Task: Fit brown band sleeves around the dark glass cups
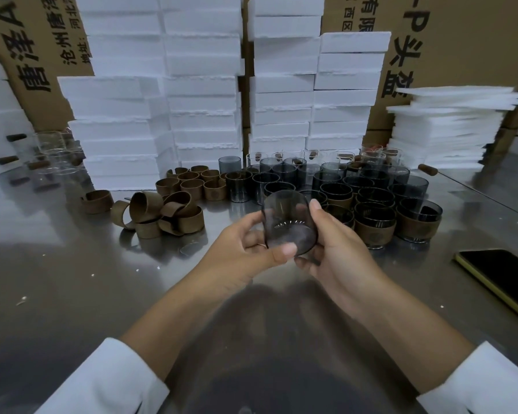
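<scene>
A: White cuffs (111, 380) nearest; past them, left grip (245, 249) & right grip (338, 252) both clasp one bare dark glass cup (284, 219), tilted, above the desk (72, 279).
B: Handling?
A: Rigid, smooth, prob. slippery & breakable. Hold by the side wall, not the rim. Brown band sleeves (162, 216) lie loose at left.

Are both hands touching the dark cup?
Touching. The head view shows the left hand pinching the dark glass cup near its base and the right hand curled round its side.

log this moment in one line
left hand grips bare dark glass cup | right hand grips it too | brown band sleeves piled on table
</scene>
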Motion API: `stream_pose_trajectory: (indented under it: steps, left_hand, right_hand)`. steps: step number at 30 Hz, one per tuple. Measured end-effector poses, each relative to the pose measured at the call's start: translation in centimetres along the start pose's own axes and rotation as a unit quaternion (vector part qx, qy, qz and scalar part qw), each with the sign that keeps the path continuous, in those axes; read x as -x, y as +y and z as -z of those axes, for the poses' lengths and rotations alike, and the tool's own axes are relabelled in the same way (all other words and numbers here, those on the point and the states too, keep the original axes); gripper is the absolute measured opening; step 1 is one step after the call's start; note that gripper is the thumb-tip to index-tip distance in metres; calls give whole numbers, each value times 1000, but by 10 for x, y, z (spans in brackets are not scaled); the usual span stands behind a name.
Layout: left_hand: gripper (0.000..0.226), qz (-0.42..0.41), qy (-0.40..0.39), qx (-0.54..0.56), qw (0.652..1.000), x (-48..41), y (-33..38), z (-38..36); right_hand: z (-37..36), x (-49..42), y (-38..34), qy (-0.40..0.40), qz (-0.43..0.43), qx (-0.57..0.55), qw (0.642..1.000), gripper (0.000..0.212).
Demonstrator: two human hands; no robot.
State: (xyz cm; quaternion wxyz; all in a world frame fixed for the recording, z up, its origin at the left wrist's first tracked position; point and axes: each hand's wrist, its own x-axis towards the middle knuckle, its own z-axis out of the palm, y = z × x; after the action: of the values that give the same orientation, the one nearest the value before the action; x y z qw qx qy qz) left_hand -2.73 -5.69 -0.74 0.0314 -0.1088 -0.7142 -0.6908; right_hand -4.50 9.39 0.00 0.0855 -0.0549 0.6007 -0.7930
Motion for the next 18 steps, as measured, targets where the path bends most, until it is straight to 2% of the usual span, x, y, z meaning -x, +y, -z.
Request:
stream_pose_trajectory:
  steps: [3,7,10,12,14,16,18]
  left_hand:
    - [61,7,27,-25,999,-1,-1,-2]
    - [64,42,51,34,997,-5,-2,2]
    - [70,53,46,34,997,-7,-3,5]
    - [68,56,31,15,998,-7,-3,6]
    - [69,61,29,11,998,-9,2,8]
    - [61,44,89,1,995,-14,5,15]
    - [30,-14,200,-79,977,-18,3,29]
  right_hand:
    - [-1,0,1,4,-7,38,999,48]
    - [-1,3,4,-28,32,123,992,78]
    - [-2,4,6,-33,38,128,990,88]
    - [-2,4,5,-16,39,133,990,86]
    - [-1,3,3,-6,34,113,993,74]
    - [0,2,2,5,21,75,997,54]
    - [1,1,3,16,7,42,999,34]
